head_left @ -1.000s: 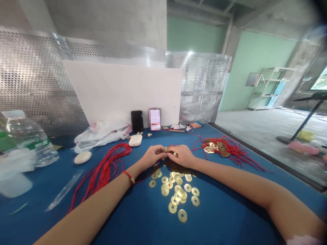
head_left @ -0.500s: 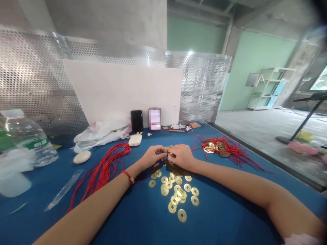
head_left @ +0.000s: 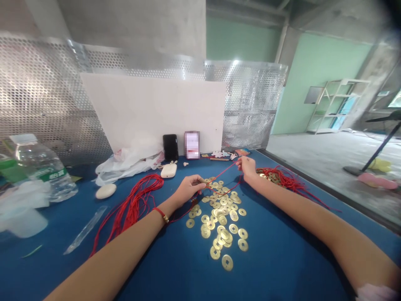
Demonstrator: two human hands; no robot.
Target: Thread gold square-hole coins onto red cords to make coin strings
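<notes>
My left hand [head_left: 189, 189] pinches a brass coin [head_left: 203, 182] with a red cord [head_left: 226, 169] running from it, just left of the loose coins. Up and to the right, my right hand [head_left: 246, 165] is closed on the cord, which is drawn taut between the two hands. Another stretch of cord sags below in a loop. Loose brass coins [head_left: 222, 219] with square holes lie scattered on the blue table [head_left: 269, 259] between my forearms. A bundle of red cords [head_left: 131, 205] rests left of my left hand. Beyond my right wrist lies a pile of corded coins [head_left: 275, 177].
A water bottle [head_left: 44, 167], plastic bag [head_left: 128, 165] and clear plastic strip [head_left: 86, 230] are on the left. At the back stand a black phone [head_left: 170, 147] and a lit phone [head_left: 192, 145], near a white case [head_left: 168, 170]. A white board [head_left: 156, 108] rises behind.
My right hand has moved away from my left, up and to the right, pulling the red cord out straight. My left hand stays nearly in place. More loose coins are uncovered.
</notes>
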